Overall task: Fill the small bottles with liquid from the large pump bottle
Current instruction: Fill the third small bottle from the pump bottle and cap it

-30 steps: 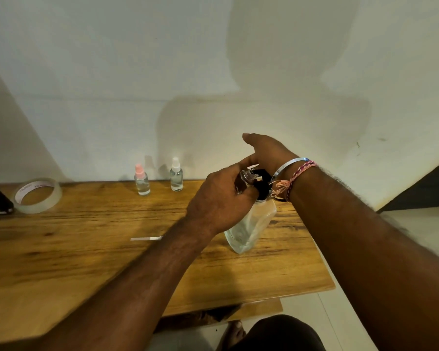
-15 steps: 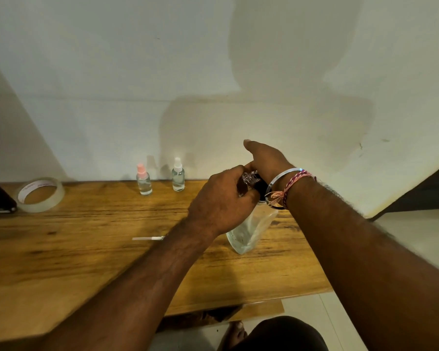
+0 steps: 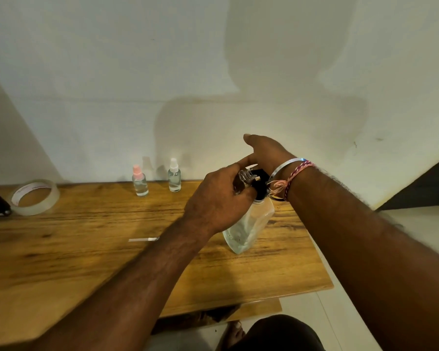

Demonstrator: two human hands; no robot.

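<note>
Little has changed: left hand (image 3: 218,201) still grips a small bottle (image 3: 245,179) at the pump bottle (image 3: 249,224); right hand (image 3: 266,153) rests flat on its pump. Wooden table (image 3: 86,249), white wall (image 3: 112,72).

A plain off-white wall (image 3: 112,72) fills the upper part of the view and carries soft grey shadows. Against it stands a wooden surface (image 3: 61,249) with pronounced brown grain, lit warm yellow. Its right edge gives way to pale tiled floor (image 3: 340,320). A dark panel (image 3: 431,183) sits at the right margin, where the wall ends.
</note>
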